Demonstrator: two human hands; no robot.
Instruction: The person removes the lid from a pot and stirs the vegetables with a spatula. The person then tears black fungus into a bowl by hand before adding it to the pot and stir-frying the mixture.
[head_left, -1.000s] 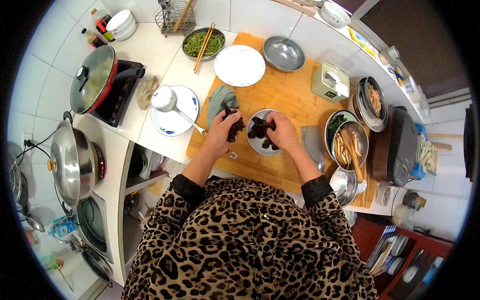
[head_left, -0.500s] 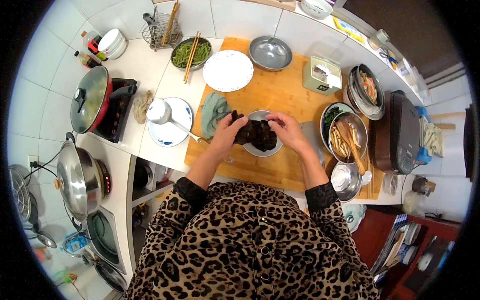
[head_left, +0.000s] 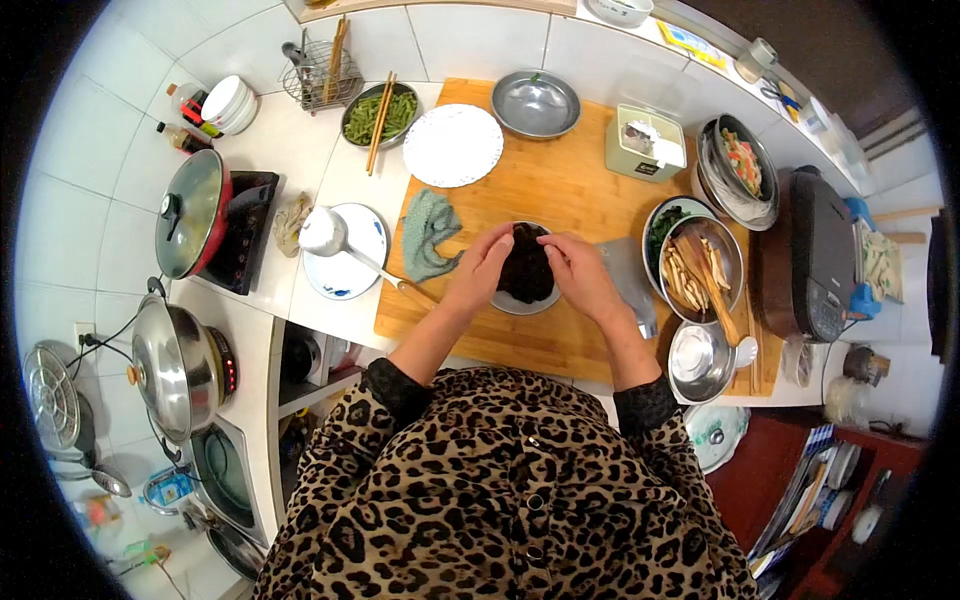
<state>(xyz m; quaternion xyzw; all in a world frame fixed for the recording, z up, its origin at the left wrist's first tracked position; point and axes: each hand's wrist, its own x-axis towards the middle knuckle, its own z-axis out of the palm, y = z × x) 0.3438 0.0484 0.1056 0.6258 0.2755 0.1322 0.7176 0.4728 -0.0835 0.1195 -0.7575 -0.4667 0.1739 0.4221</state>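
Note:
Dark, ruffled pieces of food (head_left: 526,268) fill a small metal bowl (head_left: 522,307) on the wooden board (head_left: 580,180). My left hand (head_left: 482,268) curves round the bowl's left side, its fingertips at the upper left of the dark heap. On the right side, my right hand (head_left: 583,276) has its thumb and fingertips at the heap's edge. Whether either hand pinches a piece is too small to tell. A green cloth (head_left: 430,235) lies left of my left hand, and a cleaver (head_left: 628,283) lies partly behind my right hand.
A ladle (head_left: 325,232) rests on a plate (head_left: 345,285) at the left. Beyond are a white plate (head_left: 453,146), an empty metal dish (head_left: 535,103) and green beans (head_left: 381,117). Bowls of sliced food (head_left: 690,275) stand right. Two lidded pans (head_left: 192,215) (head_left: 172,365) sit on burners.
The dark pieces that my left hand held beside the bowl now lie in it with the others. Both hands have come in round the bowl, and the view has shifted slightly.

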